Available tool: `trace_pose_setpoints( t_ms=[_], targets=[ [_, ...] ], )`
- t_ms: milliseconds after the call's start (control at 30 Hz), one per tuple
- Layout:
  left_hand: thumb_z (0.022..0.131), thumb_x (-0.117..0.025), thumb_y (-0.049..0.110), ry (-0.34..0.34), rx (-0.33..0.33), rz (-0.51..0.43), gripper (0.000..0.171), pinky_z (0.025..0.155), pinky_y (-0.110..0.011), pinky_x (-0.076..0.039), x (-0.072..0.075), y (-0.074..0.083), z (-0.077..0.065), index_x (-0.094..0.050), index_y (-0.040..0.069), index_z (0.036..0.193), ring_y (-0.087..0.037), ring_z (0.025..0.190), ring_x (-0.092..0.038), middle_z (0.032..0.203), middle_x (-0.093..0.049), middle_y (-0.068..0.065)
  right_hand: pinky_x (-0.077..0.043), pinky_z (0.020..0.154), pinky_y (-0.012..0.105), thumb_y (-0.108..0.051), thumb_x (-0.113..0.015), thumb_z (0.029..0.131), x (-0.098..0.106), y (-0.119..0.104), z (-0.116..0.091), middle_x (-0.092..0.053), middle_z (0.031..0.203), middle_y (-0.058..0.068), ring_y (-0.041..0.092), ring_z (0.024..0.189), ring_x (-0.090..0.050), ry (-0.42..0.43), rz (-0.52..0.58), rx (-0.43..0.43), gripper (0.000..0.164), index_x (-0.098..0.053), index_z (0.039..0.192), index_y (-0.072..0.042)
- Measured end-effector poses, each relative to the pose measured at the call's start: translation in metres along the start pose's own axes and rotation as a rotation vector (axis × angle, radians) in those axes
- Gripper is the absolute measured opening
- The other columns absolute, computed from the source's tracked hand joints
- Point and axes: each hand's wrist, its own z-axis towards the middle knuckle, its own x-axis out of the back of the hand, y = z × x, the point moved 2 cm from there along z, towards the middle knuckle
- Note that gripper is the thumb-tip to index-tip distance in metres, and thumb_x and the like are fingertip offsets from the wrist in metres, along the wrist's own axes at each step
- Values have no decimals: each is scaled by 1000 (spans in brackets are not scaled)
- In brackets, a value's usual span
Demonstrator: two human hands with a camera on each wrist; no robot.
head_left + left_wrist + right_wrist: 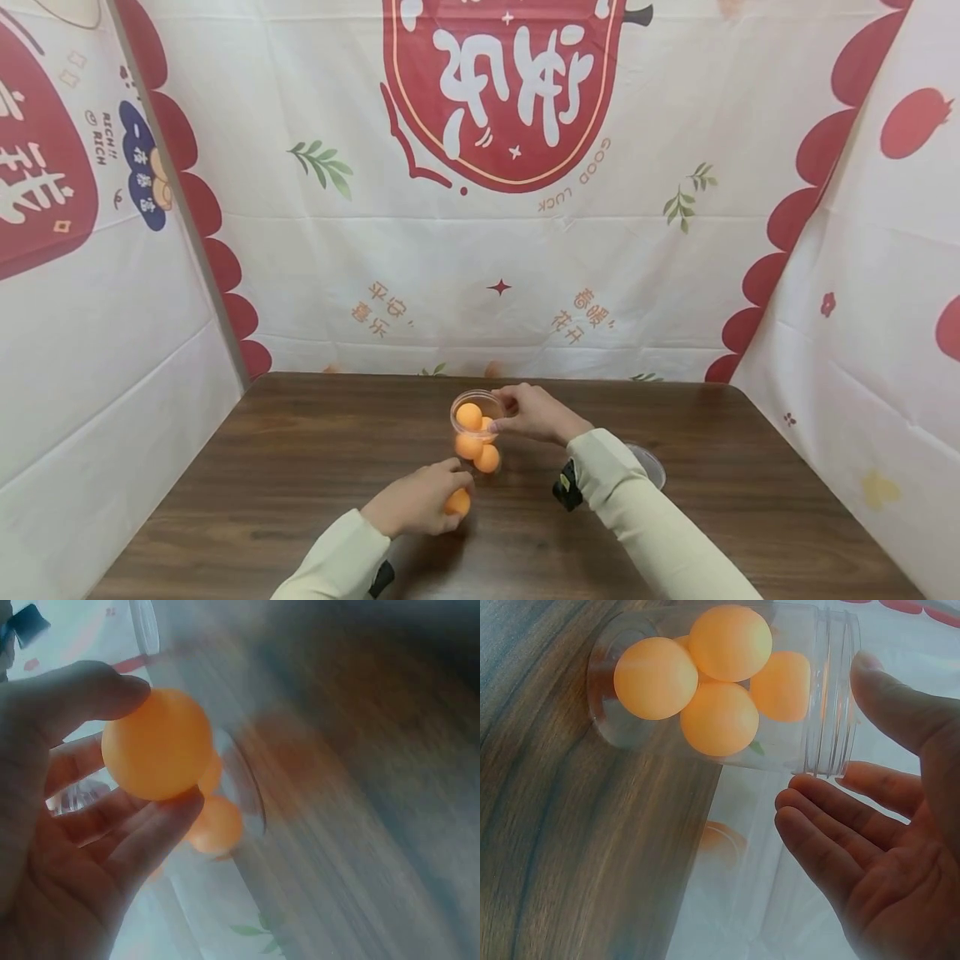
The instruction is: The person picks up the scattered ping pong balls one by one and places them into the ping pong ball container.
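Note:
A clear plastic jar (649,741) stands upright on the table, several orange ping-pong balls (719,720) piled inside it. Around its threaded mouth, my right hand (540,415) holds the rim between thumb and fingertips; the right wrist view shows the thumb on one side and fingers on the other. My left hand (422,498) pinches a single orange ping-pong ball (157,744) between thumb and fingers. In the head view that ball is low, on the near side of the jar, and partly covered by the fingers.
A round clear lid (649,467) lies on the brown wooden table (322,433), partly behind the right sleeve. Printed white cloth (480,258) hangs along the table's back and both sides. Each wrist carries a black strapped device (567,486).

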Motion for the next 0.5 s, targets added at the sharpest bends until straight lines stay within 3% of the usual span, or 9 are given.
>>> trace_pose_setpoints(
  t_ms=[267,500],
  targets=[
    [73,-70,15,21,4,-8,26,60,-19,-40,0,-11,10,-59,14,97,-4,70,-45,97,-48,7,-38,59,26,-28,-71,76,0,1,1,-49,68,-1,11,61,-44,-10,8,5,56,-53,122,-1],
    [72,-70,13,32,5,-32,29,64,-21,-42,10,-17,13,-59,14,100,-6,73,-47,102,-50,2,-42,64,28,-28,-71,75,0,0,1,-58,81,-1,12,70,-50,-8,9,0,57,-53,122,-1]
  ],
)
